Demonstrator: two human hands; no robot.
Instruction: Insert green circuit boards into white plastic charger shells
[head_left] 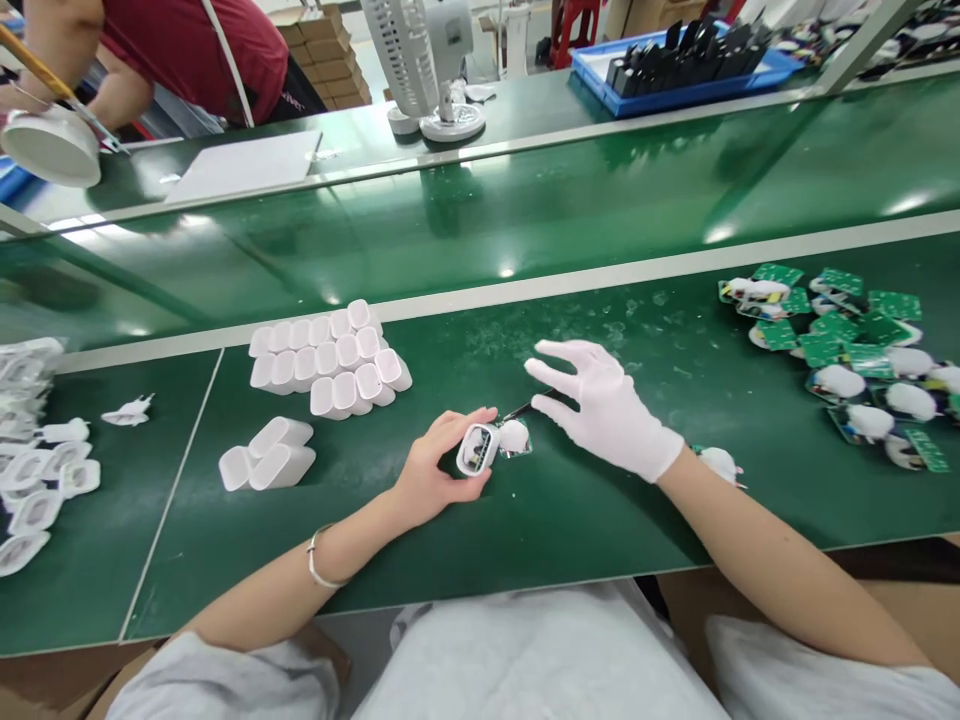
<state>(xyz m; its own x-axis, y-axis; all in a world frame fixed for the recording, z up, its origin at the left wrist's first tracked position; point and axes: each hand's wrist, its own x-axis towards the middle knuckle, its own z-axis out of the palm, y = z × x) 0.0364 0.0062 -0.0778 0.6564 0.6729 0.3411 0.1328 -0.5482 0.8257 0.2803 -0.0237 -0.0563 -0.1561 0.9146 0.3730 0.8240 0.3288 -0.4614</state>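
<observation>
My left hand (pixel 442 457), bare, grips a small white plastic housing (pixel 492 452) between thumb and fingers. Its open end faces up and shows electronic parts inside. Right beside the housing, a circuit board with a white round part (pixel 514 437) lies on the table. My right hand (pixel 596 405) wears a white glove and hovers with its fingers spread. A thin dark tool (pixel 517 411) runs from near the board toward the gloved fingers; its far end is hidden, and whether the fingers touch it is unclear.
White housings (pixel 326 360) stand in rows at left, with a few more (pixel 271 458) nearer. White plastic parts (pixel 45 480) lie far left. Circuit boards (pixel 862 350) are heaped at right, and one assembly (pixel 718 463) lies by my right forearm. Behind the ledge are a fan (pixel 450 122) and a co-worker (pixel 187 50).
</observation>
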